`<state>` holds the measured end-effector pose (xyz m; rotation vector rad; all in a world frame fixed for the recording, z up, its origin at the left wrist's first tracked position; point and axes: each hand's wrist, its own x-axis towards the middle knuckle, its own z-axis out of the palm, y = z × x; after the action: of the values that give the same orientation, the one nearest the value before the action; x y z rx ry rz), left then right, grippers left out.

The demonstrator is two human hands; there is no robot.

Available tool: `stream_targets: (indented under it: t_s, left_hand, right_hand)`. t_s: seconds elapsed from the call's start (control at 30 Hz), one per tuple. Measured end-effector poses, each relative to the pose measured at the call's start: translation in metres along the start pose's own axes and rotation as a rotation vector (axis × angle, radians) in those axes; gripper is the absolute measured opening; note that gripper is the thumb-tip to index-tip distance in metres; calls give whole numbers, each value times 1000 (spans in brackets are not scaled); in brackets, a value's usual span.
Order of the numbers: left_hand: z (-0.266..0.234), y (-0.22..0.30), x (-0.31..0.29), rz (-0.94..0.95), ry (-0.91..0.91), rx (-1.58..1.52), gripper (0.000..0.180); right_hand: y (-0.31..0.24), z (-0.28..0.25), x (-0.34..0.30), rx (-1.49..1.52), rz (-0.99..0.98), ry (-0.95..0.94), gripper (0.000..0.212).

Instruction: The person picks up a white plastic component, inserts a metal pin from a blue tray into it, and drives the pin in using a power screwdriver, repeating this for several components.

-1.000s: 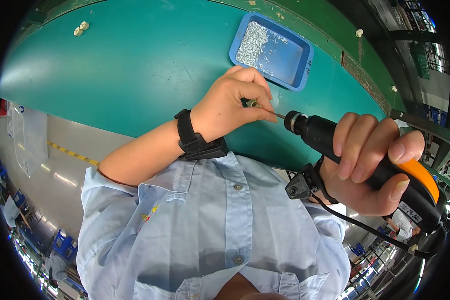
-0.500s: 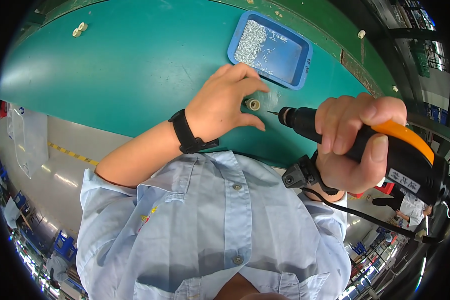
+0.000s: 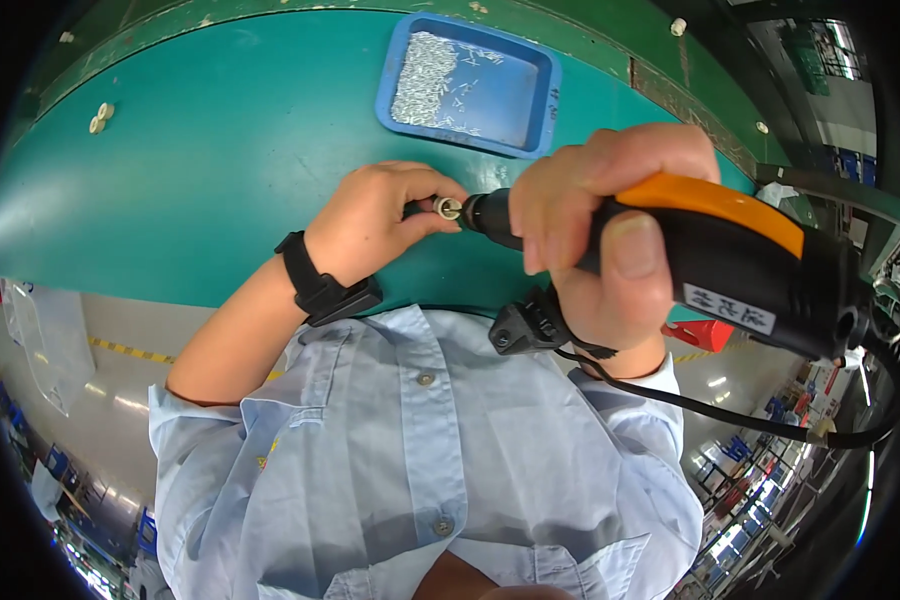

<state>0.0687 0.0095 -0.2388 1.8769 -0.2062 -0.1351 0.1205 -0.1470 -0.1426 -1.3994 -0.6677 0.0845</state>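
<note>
Between thumb and fingers, my left hand (image 3: 375, 215) grips a small cream-coloured round fitting (image 3: 448, 208) just above the bench. My right hand (image 3: 610, 210) is wrapped round a black electric screwdriver (image 3: 740, 265) with an orange strip along its body. The tool lies nearly level and points left, its tip at the open end of the fitting. Whether the bit touches anything inside cannot be made out. Beyond both hands stands a blue tray (image 3: 542, 110) with a heap of small silvery screws (image 3: 425, 80) in its left part.
Two small cream round pieces (image 3: 100, 118) rest on the green bench (image 3: 220, 130) at the far left. A black cable (image 3: 700, 408) runs from my right wrist toward the screwdriver's rear end. Green ledges border the bench at the back.
My left hand has closed its fingers on the fitting, which stood between them before. The screwdriver has moved left, bringing its tip up to the fitting. The view has shifted, too.
</note>
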Motion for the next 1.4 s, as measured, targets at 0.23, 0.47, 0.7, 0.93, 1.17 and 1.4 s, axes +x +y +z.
stream_targets:
  t_s: [0.23,0.47,0.7,0.93,1.17,1.4]
  left_hand:
    - [4,-4,2,55,48,44,22]
    - [4,-5,0,42,35,21,22]
    - [3,-4,-1,54,38,50,23]
    - [2,-9,-1,44,33,22,23]
    - [-3,-6,4,-25,-35,28,24]
    - [12,-27,11,132,114,33,19]
  right_hand:
    - [9,1,-1,27,19,-37,35]
    - [8,4,-2,-39,-8,-55,34]
    - [5,8,-7,-28,15,-41,32]
    - [8,15,-7,17,-1,-82,29]
    - [17,18,3,-46,1,-67,25]
    - [18,5,2,188,-23,38,26]
